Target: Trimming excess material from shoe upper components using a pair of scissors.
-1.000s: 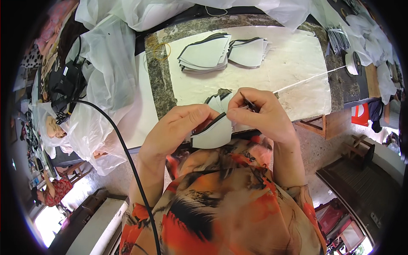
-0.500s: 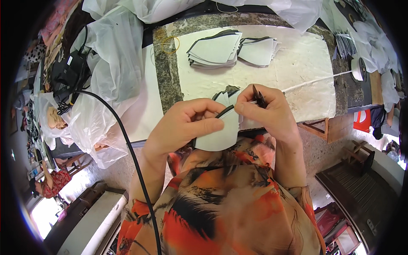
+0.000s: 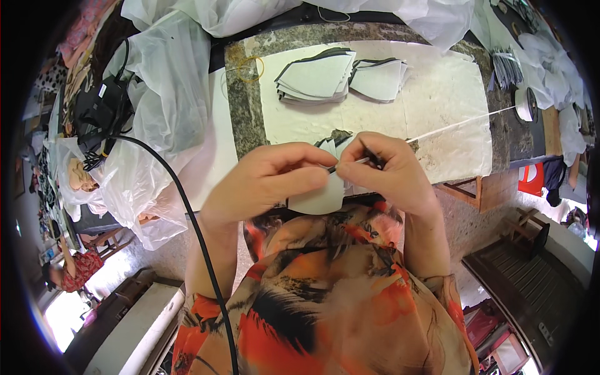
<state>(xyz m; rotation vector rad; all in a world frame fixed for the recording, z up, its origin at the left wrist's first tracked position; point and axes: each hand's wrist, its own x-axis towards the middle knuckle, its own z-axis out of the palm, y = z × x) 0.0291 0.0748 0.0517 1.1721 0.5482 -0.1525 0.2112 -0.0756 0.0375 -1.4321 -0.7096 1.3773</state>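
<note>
Between finger and thumb, my left hand (image 3: 269,178) grips a white curved panel (image 3: 317,199) with a black edge; its lower part hangs below the fingers. My right hand (image 3: 397,175) pinches a narrow white tape (image 3: 462,127) at the panel's upper edge, fingertips touching those of the left. Dark pointed snips (image 3: 373,156) are tucked in the right palm, partly hidden by the fingers. The tape runs taut to a white roll (image 3: 524,104) at the right. Just beyond my hands lie more white panels (image 3: 327,145), partly covered.
Two stacks of black-edged white panels, a left one (image 3: 315,76) and a right one (image 3: 378,81), lie on the white sheet (image 3: 447,81). A clear plastic bag (image 3: 165,81) and a black cable (image 3: 187,206) are at the left. A person (image 3: 78,265) is far left.
My right hand has shifted slightly left and down, and the snips have tilted down into the palm. My left fingers have closed over the panel's upper edge, meeting the right fingertips.
</note>
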